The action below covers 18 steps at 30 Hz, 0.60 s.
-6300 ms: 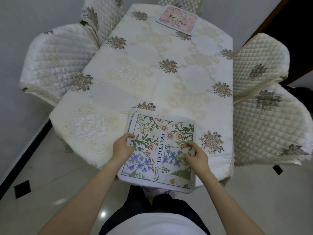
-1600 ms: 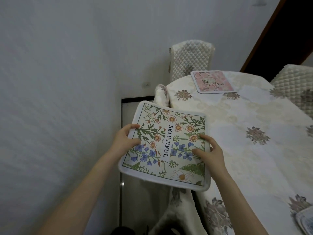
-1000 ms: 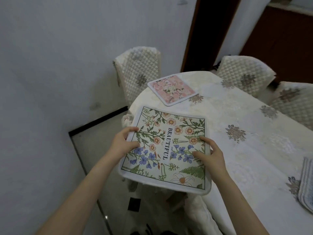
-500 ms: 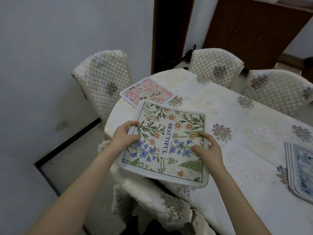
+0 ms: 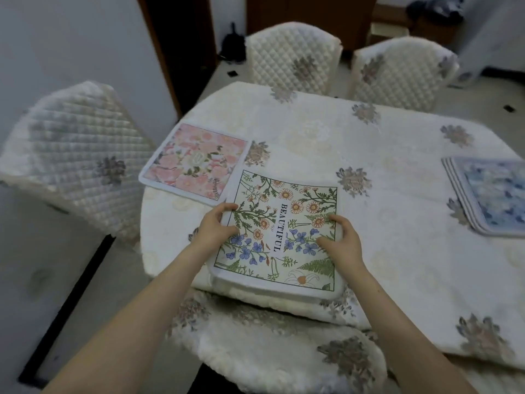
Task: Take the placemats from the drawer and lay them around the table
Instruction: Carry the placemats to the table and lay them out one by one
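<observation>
— Floral placemat (image 5: 279, 231), where is it?
— On the counter (image 5: 397, 251) edge, just beside the pink placemat (image 5: 196, 162).
— And the hands?
— Left hand (image 5: 214, 228) and right hand (image 5: 342, 241) both grip its sides.

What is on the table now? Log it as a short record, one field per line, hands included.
held mat: BEAUTIFUL placemat, top of a small stack at the near table edge
left hand: grips the stack's left edge
right hand: grips the stack's right edge
laid mat: pink floral placemat, flat at the far-left corner, before a quilted chair
other mats: blue placemat stack, right side
surface: tablecloth, cream with flower motifs
</observation>
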### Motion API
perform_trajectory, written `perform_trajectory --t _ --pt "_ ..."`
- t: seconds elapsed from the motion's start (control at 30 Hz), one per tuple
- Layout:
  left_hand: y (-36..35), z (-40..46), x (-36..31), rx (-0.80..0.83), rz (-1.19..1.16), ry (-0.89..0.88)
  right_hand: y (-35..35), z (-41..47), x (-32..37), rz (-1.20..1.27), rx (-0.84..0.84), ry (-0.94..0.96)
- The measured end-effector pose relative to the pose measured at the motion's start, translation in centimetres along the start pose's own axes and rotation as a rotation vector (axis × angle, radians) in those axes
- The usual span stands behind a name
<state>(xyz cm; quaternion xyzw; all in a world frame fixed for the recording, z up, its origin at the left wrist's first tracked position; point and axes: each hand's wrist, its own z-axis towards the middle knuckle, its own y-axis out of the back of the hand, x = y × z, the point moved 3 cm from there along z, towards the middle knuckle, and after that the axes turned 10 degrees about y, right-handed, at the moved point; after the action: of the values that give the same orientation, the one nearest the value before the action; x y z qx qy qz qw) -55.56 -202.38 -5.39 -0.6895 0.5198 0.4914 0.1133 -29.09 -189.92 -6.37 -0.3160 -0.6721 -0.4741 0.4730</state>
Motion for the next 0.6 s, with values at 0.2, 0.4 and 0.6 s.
perform_trajectory --t 0.2,0.4,0.6 --pt "-1.2 3.0 2.9 0.132 0.174 0.007 -1.5 -2.0 -2.5 -0.065 -0.142 -0.076" --pt "-3.2 3.9 6.3 0.167 0.348 -0.042 -2.9 -2.4 -5.7 -0.335 -0.114 -0.070" --pt "-3.9 4.7 7.7 -0.033 0.875 -0.233 -3.9 -2.0 -8.2 -0.725 0.041 -0.070"
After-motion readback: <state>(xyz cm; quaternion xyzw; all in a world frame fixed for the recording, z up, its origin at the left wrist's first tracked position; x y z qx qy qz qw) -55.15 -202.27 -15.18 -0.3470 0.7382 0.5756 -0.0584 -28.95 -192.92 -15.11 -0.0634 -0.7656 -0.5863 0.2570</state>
